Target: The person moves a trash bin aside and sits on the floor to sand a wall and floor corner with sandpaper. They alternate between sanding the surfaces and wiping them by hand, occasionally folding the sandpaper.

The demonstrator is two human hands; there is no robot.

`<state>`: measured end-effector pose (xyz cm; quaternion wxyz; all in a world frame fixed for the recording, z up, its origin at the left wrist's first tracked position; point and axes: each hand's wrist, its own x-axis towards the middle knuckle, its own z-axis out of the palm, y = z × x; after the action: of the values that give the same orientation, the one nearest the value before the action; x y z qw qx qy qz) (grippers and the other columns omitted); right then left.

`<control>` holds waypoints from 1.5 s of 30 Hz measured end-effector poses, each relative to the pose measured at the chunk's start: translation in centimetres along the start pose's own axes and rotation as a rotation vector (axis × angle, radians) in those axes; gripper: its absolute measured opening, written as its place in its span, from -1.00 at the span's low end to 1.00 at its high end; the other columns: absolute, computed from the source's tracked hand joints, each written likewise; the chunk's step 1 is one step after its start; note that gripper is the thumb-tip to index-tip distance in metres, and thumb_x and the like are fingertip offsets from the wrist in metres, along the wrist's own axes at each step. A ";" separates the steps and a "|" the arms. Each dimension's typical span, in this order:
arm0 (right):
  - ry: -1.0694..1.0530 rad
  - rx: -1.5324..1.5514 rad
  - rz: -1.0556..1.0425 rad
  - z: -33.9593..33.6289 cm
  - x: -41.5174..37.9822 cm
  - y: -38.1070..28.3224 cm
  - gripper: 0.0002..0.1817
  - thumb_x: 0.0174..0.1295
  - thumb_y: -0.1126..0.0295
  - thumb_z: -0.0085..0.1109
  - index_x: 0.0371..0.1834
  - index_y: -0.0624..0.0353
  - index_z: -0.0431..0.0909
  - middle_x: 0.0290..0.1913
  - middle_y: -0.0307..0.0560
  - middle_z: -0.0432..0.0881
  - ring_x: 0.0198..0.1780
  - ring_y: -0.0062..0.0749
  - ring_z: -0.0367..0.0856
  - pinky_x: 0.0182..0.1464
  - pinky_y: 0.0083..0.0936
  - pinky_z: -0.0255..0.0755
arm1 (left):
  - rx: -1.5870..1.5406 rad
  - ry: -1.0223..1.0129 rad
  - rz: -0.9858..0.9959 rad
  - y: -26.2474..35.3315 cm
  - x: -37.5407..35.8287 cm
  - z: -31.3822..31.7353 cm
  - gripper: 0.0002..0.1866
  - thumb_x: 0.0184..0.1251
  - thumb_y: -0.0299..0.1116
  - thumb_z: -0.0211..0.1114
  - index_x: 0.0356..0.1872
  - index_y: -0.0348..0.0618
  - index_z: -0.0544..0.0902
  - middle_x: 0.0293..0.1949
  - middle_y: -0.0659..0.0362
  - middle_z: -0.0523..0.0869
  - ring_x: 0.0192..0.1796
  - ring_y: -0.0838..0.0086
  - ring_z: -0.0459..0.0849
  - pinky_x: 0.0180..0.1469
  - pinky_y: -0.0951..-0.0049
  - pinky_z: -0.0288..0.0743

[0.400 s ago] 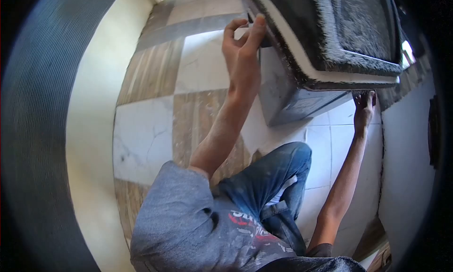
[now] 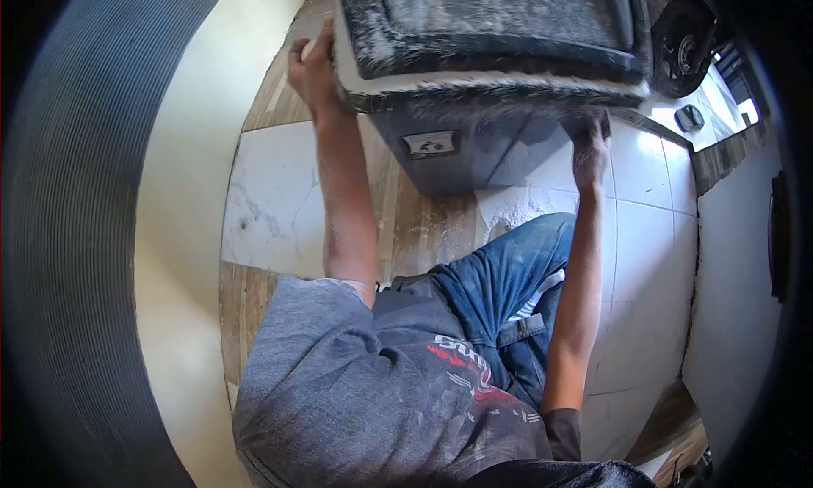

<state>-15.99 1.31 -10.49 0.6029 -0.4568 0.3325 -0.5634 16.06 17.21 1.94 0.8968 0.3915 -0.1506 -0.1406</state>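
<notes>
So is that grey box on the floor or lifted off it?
Lifted, it seems: the grey box hangs over the tiled floor, left hand and right hand gripping its rim.

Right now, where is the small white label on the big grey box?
In the head view, the small white label sits upper centre on the grey box's front face, under its fuzzy rim, between the left hand and right hand.
</notes>
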 end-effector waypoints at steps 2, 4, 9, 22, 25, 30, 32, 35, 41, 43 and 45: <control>-0.104 0.096 0.052 2.6 -0.2 1.8 -0.46 0.44 0.13 0.02 0.31 0.31 0.29 0.07 -0.05 0.50 0.04 -0.41 0.49 0.12 -0.50 0.42 | 0.093 0.099 0.025 0.8 1.5 -2.5 -0.69 0.13 -0.52 0.29 -0.14 -0.23 0.40 -0.30 -0.04 0.66 -0.29 0.28 0.68 -0.23 0.33 0.60; -0.167 0.072 0.082 5.0 -0.6 3.2 -0.40 0.42 0.04 0.02 0.29 0.34 0.32 0.11 -0.02 0.50 0.08 -0.35 0.51 0.14 -0.43 0.43 | 0.058 0.147 0.037 2.4 3.3 -4.9 -0.92 0.21 -0.54 0.12 -0.34 -0.09 0.43 -0.33 0.01 0.64 -0.32 0.21 0.68 -0.22 0.17 0.62; -0.436 -0.374 -0.051 8.8 -4.1 3.4 -0.30 0.39 -0.11 -0.02 0.32 0.30 0.35 0.16 -0.03 0.51 0.19 -0.40 0.45 0.28 -0.44 0.33 | -0.004 0.015 0.184 7.7 8.4 -15.1 -0.89 0.27 -0.55 0.07 -0.21 -0.34 0.47 -0.18 -0.15 0.64 -0.19 0.11 0.68 -0.09 0.14 0.57; -0.229 -0.237 0.244 -1.3 -3.4 9.4 -0.34 0.39 -0.08 -0.02 0.33 0.25 0.33 0.25 -0.05 0.47 0.28 -0.32 0.43 0.25 -0.33 0.41 | 0.413 0.843 0.746 20.8 15.2 -30.5 -0.67 -0.06 -0.51 0.44 -0.29 -0.34 0.48 -0.24 -0.08 0.65 -0.28 0.15 0.64 -0.25 0.16 0.58; -0.219 -0.290 0.241 -2.5 -3.9 10.7 -0.31 0.38 -0.09 0.00 0.35 0.26 0.30 0.20 -0.02 0.51 0.18 -0.33 0.53 0.19 -0.43 0.46 | 0.507 0.997 0.779 21.9 15.7 -32.0 -0.63 -0.15 -0.52 0.50 -0.37 -0.30 0.44 -0.33 -0.02 0.63 -0.37 0.28 0.59 -0.36 0.24 0.54; -0.260 -0.352 0.237 -2.9 -4.2 11.4 -0.29 0.39 -0.10 -0.02 0.37 0.27 0.27 0.21 0.01 0.50 0.23 -0.31 0.50 0.23 -0.39 0.43 | 0.537 1.021 0.909 23.3 17.5 -34.5 -0.62 -0.12 -0.43 0.51 -0.39 -0.30 0.44 -0.43 0.02 0.58 -0.44 0.29 0.54 -0.43 0.17 0.50; -0.294 -0.352 0.244 -3.7 -4.3 11.5 -0.32 0.41 -0.08 -0.06 0.37 0.24 0.30 0.30 -0.04 0.44 0.31 -0.28 0.39 0.30 -0.33 0.31 | 0.610 1.039 0.877 23.4 17.8 -35.7 -0.64 -0.06 -0.39 0.49 -0.35 -0.28 0.45 -0.38 -0.01 0.59 -0.39 0.24 0.57 -0.39 0.15 0.51; -0.385 -0.296 0.053 -4.9 -5.2 9.0 -0.41 0.45 0.01 -0.06 0.35 0.24 0.34 0.27 -0.02 0.48 0.30 -0.32 0.41 0.31 -0.36 0.28 | 0.829 1.106 0.840 23.8 17.8 -35.7 -0.65 0.05 -0.30 0.43 -0.25 -0.23 0.46 -0.26 -0.09 0.61 -0.27 0.12 0.62 -0.25 0.13 0.52; 0.133 -0.454 -0.141 -12.7 -10.5 2.4 -0.58 0.39 0.22 0.11 0.17 0.28 0.54 0.12 -0.06 0.62 0.13 -0.37 0.55 0.25 -0.48 0.33 | 0.802 0.963 1.459 24.0 7.1 -21.7 -0.79 0.37 -0.32 0.17 -0.33 -0.30 0.48 -0.28 -0.03 0.54 -0.13 0.24 0.56 0.09 0.22 0.45; 0.447 -0.554 -0.123 -16.7 -13.0 -0.8 -0.60 0.34 0.23 0.17 0.11 0.28 0.59 0.05 -0.06 0.66 0.07 -0.36 0.59 0.21 -0.50 0.35 | 0.851 0.727 1.646 19.9 6.7 -18.4 -0.79 0.40 -0.38 0.15 -0.27 -0.37 0.43 -0.24 -0.07 0.57 -0.12 0.27 0.57 0.12 0.25 0.47; 0.694 -0.750 -0.089 -19.6 -15.5 -3.3 -0.67 0.34 0.33 0.16 0.06 0.31 0.60 0.01 -0.07 0.68 0.05 -0.40 0.60 0.17 -0.52 0.38 | 0.667 0.490 1.243 10.7 2.4 -8.7 -0.76 0.42 -0.37 0.15 -0.29 -0.41 0.41 -0.18 -0.09 0.60 -0.08 0.25 0.58 0.17 0.25 0.46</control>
<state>-37.39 13.26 -16.25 0.2269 -0.4414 0.6726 -0.5489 23.03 29.04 4.62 0.6525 0.5055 -0.1748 0.5368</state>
